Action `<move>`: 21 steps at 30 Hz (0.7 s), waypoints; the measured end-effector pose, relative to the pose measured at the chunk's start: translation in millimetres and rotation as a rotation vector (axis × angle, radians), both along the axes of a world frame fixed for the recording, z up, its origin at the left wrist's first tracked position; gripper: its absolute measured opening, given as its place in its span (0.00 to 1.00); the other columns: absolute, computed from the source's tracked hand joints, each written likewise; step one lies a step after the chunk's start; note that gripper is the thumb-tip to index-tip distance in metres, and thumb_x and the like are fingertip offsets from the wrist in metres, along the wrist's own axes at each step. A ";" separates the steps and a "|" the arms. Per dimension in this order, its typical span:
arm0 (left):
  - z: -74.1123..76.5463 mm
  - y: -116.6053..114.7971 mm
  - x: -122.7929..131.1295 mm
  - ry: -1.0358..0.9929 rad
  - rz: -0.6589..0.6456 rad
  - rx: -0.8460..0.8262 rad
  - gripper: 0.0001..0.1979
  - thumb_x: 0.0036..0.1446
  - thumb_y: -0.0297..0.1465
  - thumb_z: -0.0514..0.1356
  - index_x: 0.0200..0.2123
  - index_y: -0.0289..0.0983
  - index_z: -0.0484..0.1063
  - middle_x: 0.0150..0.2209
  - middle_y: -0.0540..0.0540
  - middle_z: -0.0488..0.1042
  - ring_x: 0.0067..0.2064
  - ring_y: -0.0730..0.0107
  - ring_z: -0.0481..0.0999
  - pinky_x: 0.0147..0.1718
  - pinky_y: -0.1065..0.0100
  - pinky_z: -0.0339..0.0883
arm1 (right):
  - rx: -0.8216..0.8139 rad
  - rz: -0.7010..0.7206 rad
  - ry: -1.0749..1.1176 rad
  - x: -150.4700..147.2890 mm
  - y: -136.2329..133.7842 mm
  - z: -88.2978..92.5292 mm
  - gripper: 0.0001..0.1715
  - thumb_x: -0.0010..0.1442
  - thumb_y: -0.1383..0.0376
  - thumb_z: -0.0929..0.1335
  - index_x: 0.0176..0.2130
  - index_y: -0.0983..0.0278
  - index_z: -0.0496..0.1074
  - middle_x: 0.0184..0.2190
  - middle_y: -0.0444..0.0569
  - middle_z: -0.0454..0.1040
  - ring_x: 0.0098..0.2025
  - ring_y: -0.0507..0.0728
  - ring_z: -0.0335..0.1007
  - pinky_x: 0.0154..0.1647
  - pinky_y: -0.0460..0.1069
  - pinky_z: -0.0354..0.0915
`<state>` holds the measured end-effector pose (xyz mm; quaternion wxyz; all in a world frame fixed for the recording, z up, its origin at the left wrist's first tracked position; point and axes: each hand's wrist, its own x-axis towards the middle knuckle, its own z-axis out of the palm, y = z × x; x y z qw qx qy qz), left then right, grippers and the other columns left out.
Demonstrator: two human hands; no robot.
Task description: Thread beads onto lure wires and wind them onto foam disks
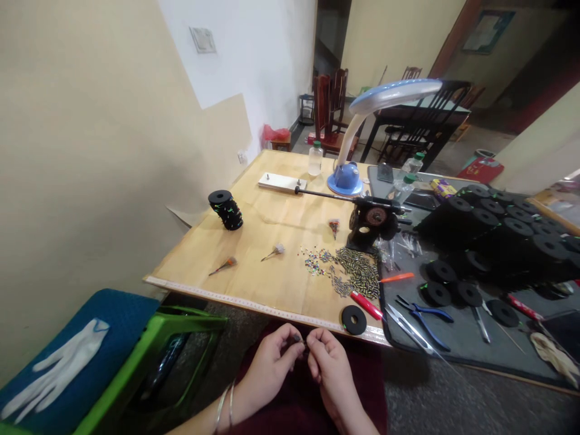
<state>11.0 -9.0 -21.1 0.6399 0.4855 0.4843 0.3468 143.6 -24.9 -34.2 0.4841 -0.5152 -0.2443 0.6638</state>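
Just off the table's front edge, my left hand and my right hand meet with fingertips pinched together. A tiny dark piece shows at the left fingertips; its kind is too small to make out, and whatever the right fingers grip is hidden. Closest to my right hand on the table lies a black foam ring, with a red-handled tool beside it. Behind these spreads a pile of small striped metallic pieces, next to scattered coloured beads.
A black clamp-like device with a long rod stands behind the pile, near a blue lamp. Black foam spools crowd the grey mat at right, with pliers and scissors in front. A black spool stands at left.
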 end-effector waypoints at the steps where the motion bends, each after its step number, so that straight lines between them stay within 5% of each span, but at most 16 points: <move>1: -0.1 0.0 0.1 -0.025 -0.010 -0.015 0.09 0.55 0.36 0.60 0.29 0.37 0.67 0.23 0.53 0.66 0.24 0.74 0.64 0.24 0.73 0.59 | -0.003 -0.018 0.018 0.4 0.3 -0.2 0.24 0.50 0.48 0.72 0.27 0.64 0.64 0.09 0.32 0.55 0.13 0.44 0.39 0.15 0.42 0.37; 21: 7.9 -0.7 3.5 -0.046 -0.078 -0.055 0.03 0.49 0.25 0.58 0.25 0.37 0.65 0.21 0.53 0.67 0.25 0.72 0.67 0.25 0.71 0.61 | 0.061 -0.002 -0.061 -0.6 -1.3 0.3 0.27 0.51 0.43 0.69 0.28 0.62 0.61 0.13 0.30 0.49 0.15 0.45 0.39 0.15 0.41 0.40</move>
